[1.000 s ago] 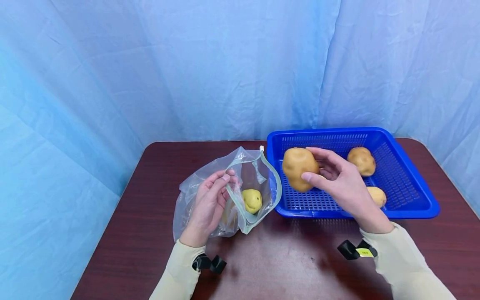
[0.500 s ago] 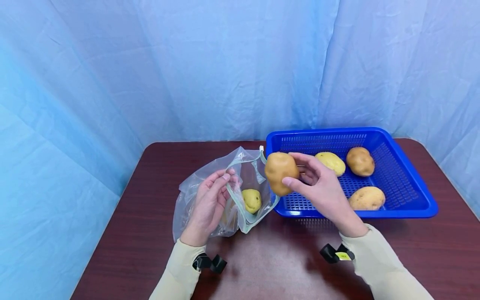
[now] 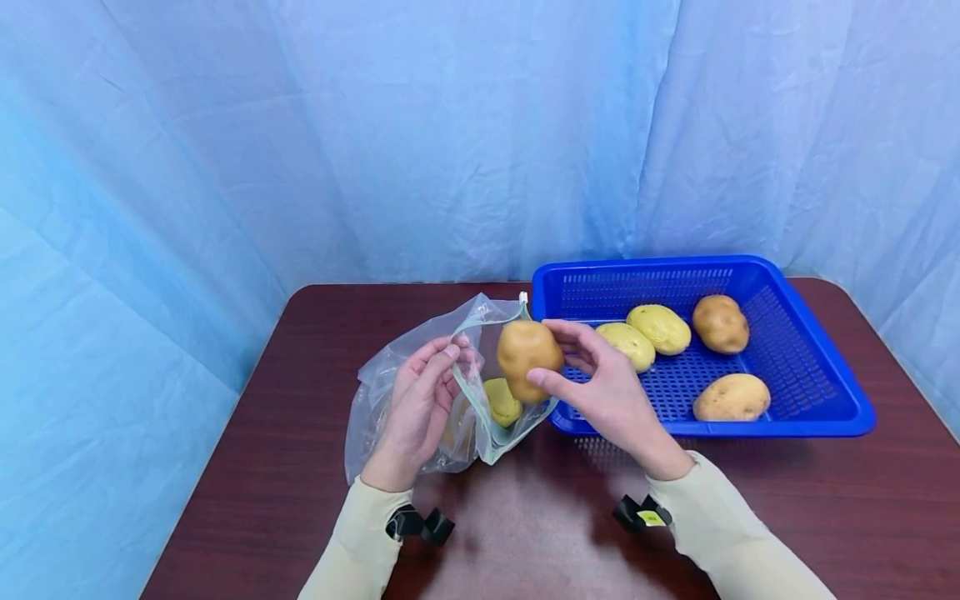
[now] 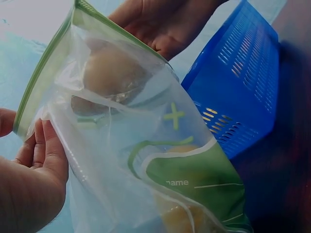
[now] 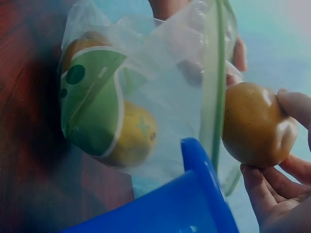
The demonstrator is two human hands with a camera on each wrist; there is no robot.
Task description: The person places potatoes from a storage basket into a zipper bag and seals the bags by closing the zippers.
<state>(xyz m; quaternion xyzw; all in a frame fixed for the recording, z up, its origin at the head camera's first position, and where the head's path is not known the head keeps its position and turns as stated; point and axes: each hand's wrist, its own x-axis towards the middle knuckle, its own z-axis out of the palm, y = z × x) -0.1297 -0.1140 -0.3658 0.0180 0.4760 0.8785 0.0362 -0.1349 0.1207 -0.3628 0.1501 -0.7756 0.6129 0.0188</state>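
A clear zip bag [image 3: 390, 375] with a pale green rim lies on the left, its mouth spread toward the basket. My left hand [image 3: 420, 400] pinches the near-left edge of that rim between thumb and fingers. Between thumb and fingertips my right hand [image 3: 611, 396] grips a brown potato [image 3: 527, 358] right at the bag's mouth. Inside the bag sits a yellow potato [image 3: 501, 402], partly covered by the held one. The right wrist view shows this yellow potato [image 5: 133, 136] through the plastic, plus a browner one [image 5: 85, 46] behind the green print.
A blue plastic basket [image 3: 810, 427] stands to the right, its left edge close against the bag. It holds two yellow potatoes [image 3: 658, 328], a brown potato [image 3: 721, 324] and a tan potato [image 3: 732, 397]. Beneath is a dark red-brown table [image 3: 285, 433]; a blue curtain [image 3: 465, 150] hangs behind.
My right hand has carried the brown potato leftward from above the basket to the bag's mouth, uncovering the yellow potatoes in the basket. The left hand and bag have stayed in place.
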